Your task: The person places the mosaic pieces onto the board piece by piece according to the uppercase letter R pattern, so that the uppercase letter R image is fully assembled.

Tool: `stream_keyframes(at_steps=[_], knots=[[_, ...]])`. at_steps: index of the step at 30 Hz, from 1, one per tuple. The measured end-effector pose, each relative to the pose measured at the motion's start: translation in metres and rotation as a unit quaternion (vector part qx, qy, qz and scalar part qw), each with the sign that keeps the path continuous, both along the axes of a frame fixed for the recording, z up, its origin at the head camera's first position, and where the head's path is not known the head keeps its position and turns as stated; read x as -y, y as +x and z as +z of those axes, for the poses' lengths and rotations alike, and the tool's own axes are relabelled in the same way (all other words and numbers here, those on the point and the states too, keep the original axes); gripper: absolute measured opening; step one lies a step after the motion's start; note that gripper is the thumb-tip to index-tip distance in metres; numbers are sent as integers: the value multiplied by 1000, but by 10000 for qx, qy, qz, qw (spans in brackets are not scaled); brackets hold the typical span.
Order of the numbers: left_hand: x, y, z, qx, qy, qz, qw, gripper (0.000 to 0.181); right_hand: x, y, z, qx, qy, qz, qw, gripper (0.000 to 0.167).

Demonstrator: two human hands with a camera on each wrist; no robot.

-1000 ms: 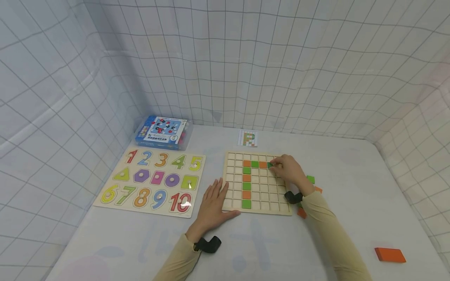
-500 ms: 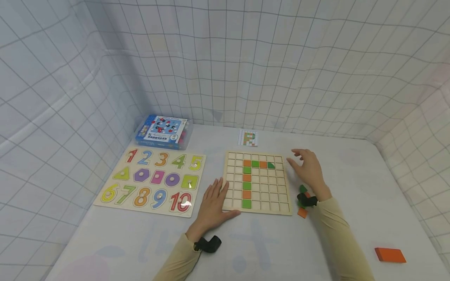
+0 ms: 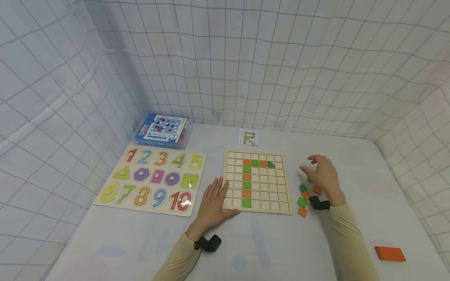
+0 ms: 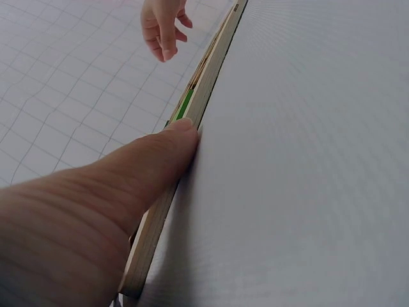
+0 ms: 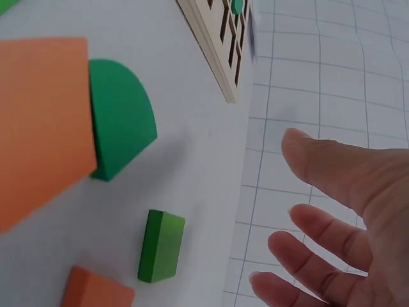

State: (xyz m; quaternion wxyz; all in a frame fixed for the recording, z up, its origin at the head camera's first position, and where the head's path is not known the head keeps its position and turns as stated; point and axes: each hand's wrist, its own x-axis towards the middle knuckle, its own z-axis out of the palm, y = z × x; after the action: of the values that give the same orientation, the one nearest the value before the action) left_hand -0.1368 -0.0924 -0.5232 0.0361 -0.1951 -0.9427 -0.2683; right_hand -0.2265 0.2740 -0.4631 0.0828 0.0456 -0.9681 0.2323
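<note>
Wooden grid board lies in the middle, its near left corner only touched by the ungripping left hand, while the empty right hand, thumb held apart, hangs near loose tiles which a low pass could perhaps scatter.

- left grip lower centre of frame, pretty flat, thumb out wide
- right grip right of centre, fingers loosely bent, thumb apart
</note>
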Motion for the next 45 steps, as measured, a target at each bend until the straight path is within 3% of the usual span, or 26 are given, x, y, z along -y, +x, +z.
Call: stream_keyframes(at_steps=[5, 17, 32, 45], knots=[[0, -1, -1, -5, -9, 11, 10000, 96, -8, 3, 1, 636, 122, -7, 9979, 49], [0, -1, -1, -2, -16, 15, 10000, 96, -16, 5, -1, 1520, 314, -50, 9879, 46], [0, -1, -1, -14, -14, 1, 10000, 96, -23, 10, -2, 1635, 491, 308, 9848, 43], [0, -1, -1, 31, -19, 14, 10000, 97, -23, 10, -4, 1727, 358, 302, 9839, 33]])
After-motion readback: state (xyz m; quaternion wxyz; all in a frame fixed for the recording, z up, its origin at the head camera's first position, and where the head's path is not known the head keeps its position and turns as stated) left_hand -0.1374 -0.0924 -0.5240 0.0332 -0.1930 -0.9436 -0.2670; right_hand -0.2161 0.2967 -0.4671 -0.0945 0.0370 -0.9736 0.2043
